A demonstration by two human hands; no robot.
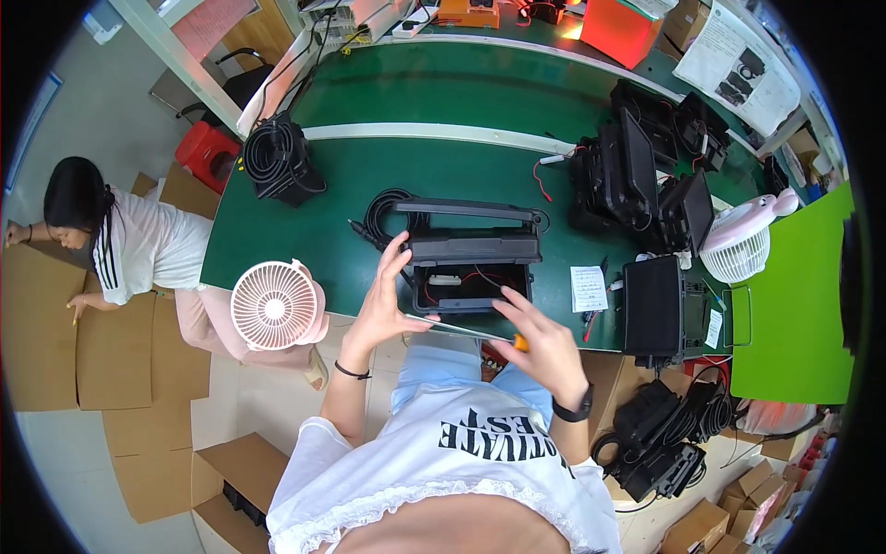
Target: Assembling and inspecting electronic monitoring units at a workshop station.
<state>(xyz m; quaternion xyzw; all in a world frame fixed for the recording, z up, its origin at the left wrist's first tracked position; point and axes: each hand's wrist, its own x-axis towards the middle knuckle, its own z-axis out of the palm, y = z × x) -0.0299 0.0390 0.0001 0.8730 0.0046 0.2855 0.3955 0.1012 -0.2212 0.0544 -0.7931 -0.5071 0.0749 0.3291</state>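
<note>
Screwdriver (459, 328): held at black case's (466, 304) near side
Right hand (544, 349): half-curled, handle (520, 343) gripped
Left hand (379, 303): half-spread, hold unclear

Orange tool handle (521, 343) partly hidden

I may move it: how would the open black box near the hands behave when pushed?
The black box probably stays stiff; its walls look like hard plastic. The white connector inside might shift, seemingly on thin wires. Tipping seems unlikely, since the box rests flat.
</note>
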